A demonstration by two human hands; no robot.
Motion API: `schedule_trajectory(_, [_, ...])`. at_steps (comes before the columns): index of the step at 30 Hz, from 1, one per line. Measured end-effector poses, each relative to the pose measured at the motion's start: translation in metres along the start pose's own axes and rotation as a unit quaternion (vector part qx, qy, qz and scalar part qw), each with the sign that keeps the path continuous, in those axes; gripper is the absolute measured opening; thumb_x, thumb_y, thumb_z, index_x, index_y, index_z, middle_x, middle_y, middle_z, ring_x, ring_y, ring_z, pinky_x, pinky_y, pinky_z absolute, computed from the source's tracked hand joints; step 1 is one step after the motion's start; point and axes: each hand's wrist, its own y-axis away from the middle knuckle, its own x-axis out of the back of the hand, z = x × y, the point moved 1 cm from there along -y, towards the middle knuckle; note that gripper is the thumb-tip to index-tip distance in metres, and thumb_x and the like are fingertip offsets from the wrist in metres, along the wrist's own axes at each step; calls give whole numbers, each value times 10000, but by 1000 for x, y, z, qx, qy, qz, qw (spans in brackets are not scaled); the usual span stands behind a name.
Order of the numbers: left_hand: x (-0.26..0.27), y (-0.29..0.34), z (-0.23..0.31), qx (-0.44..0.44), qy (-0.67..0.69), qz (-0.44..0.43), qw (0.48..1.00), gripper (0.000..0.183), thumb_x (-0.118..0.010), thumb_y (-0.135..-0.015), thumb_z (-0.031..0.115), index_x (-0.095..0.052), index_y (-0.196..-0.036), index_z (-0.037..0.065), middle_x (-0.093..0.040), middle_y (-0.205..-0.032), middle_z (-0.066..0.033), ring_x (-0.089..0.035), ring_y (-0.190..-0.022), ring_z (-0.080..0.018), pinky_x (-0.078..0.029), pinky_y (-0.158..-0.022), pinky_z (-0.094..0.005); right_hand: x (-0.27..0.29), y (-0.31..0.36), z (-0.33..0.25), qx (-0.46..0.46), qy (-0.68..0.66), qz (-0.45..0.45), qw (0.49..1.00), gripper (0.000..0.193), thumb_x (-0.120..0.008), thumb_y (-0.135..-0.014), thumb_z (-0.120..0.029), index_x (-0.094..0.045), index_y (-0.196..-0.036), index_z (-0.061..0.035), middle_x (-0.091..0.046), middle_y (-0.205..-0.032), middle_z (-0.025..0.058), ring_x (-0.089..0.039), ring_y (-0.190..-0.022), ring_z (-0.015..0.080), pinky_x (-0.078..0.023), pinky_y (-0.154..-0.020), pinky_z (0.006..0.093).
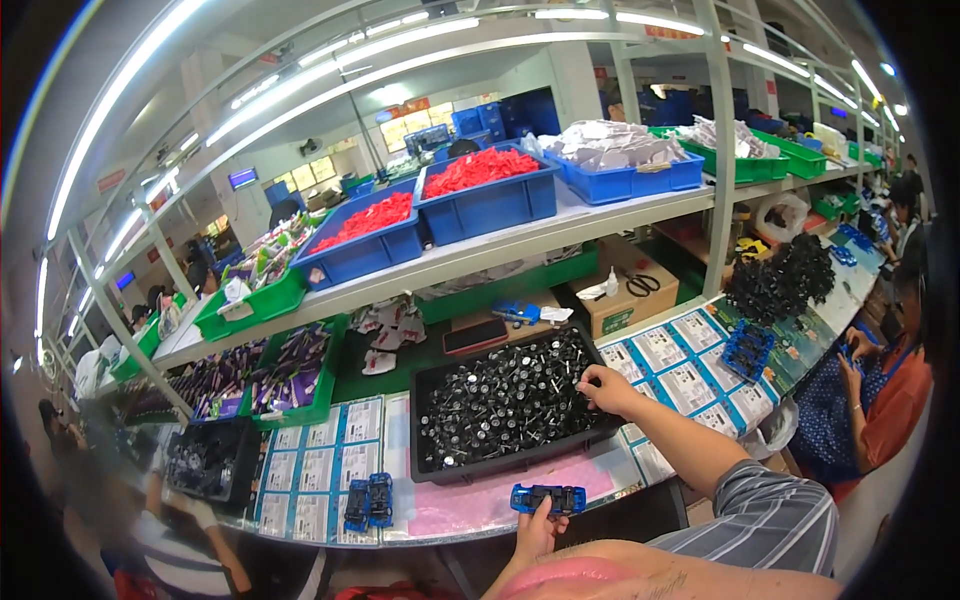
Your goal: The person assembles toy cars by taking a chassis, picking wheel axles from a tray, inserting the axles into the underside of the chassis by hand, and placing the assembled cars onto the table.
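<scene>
My left hand (537, 532) is closed around a blue toy car body (566, 497), its black underside turned up, just in front of the table edge. My right hand (607, 389) reaches over the right side of a black tray (522, 461). Its fingertips are pinched together; what they hold, if anything, is too small to make out. Heaped in the tray are many small black wheels with shiny axles (500, 405). To the tray's left, two more blue car bodies (369, 502) lie side by side on the table's printed sheets.
Behind the tray lie a dark phone (475, 337), a blue toy car (518, 313) and a cardboard box (625, 290) bearing scissors (643, 285). Blue bins (490, 212) of red parts fill the shelf above. More blue bodies (748, 350) and black parts (782, 280) lie right, near a co-worker (885, 400).
</scene>
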Motion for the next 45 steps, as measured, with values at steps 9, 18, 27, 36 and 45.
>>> schedule_trajectory(9, [-14,20,-2,-3,-11,14,1000,190,-571,-991,218,-534,-1118,82,-651,-912,-80,-623,-670,-174,-462,-513,-288,-9,42,25,215,64,41,974,284,-766,-824,-212,-594,-952,-25,-591,-854,93,-590,-723,174,-496,-664,314])
schedule_trajectory(18, [-17,10,15,-21,-116,-6,993,275,-552,-997,180,-486,-1251,98,-631,-966,-39,-616,-671,-119,-475,-517,-227,-57,126,-12,273,31,-107,956,247,-774,-791,-77,-578,-931,-23,-628,-1104,81,-552,-871,131,-470,-807,283])
schedule_trajectory(27, [-13,17,8,-39,-125,-85,988,281,-671,-933,174,-528,-1130,36,-621,-856,-37,-610,-683,-106,-492,-578,-238,-88,139,-5,351,152,-125,916,366,-821,-708,-179,-611,-960,-16,-651,-981,134,-603,-963,332,-485,-865,395])
schedule_trajectory(36, [-10,29,14,-46,-128,-23,990,251,-616,-964,149,-471,-1142,47,-621,-872,-62,-606,-659,-101,-490,-544,-223,-92,141,0,357,147,-112,916,327,-809,-742,-142,-606,-959,-7,-650,-1091,146,-617,-1020,310,-492,-883,379])
schedule_trajectory(45, [57,55,84,-144,2,70,987,367,-421,-1062,273,-391,-1361,62,-531,-1362,-193,-582,-1181,-261,-481,-1013,-440,-47,87,120,310,239,21,920,93,-711,-801,-39,-627,-812,-2,-617,-814,141,-619,-772,329,-499,-671,389])
